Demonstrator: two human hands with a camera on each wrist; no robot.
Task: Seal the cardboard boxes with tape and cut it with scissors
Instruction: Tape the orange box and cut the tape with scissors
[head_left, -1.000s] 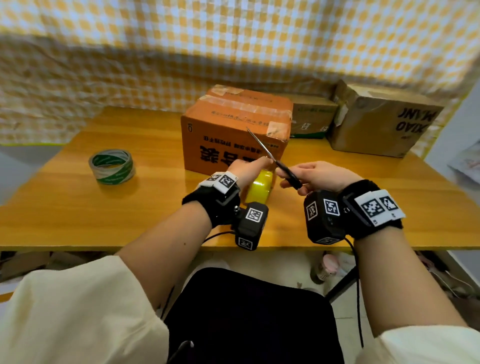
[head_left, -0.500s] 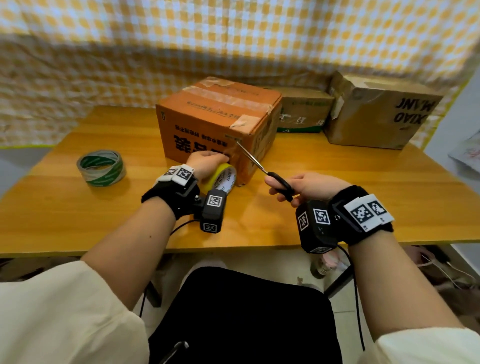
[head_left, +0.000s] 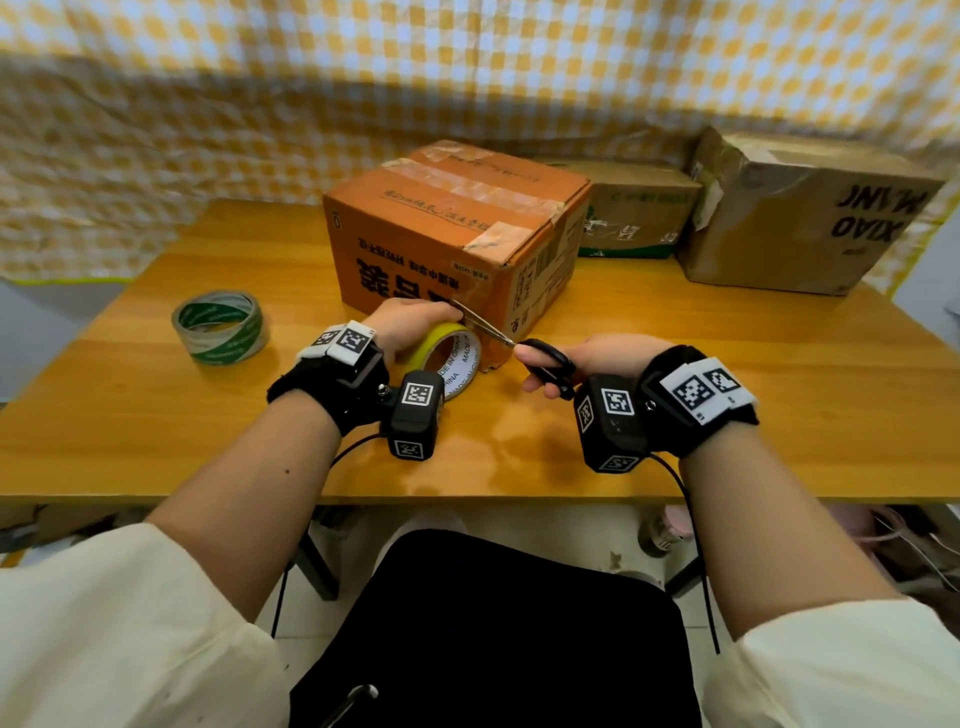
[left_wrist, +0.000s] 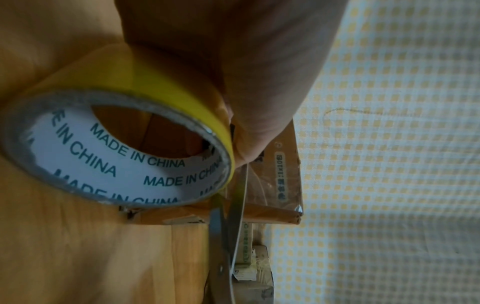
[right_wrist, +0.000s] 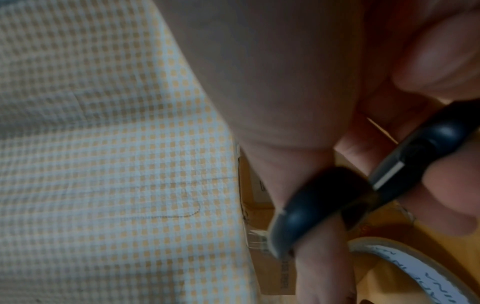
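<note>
At the near face of the orange box (head_left: 447, 244), low down by its right-hand corner, we find both hands at work. We note the left hand (head_left: 410, 327) curled over the top of the yellow tape roll (head_left: 454, 358), which stands on edge on the counter (head_left: 156, 405) just in front of the box. The right hand (head_left: 618, 358) has its fingers through the black loops of the scissors (head_left: 519, 348) and grips them.

The relation that governs the cut: the scissors' long axis runs from the right hand up and to the left, blades pointing at the gap between roll and box face. In the left wrist view the blades (left_wrist: 228, 216) are slightly parted and pass just beside the roll's rim, tips going under the left hand. We take it a clear strip of tape spans from roll to box there, since a glossy film shows on the box face; the strip itself we cannot make out for certain.

Our judgement is that the cut is the step in hand: the right hand is the acting one, the left only steadies and tensions. The blades lie close to the left fingertips, which is the hazard.

Also present: a green-and-white tape roll (head_left: 221, 327) well to the left, and two brown boxes (head_left: 810, 218) at the back right.
</note>
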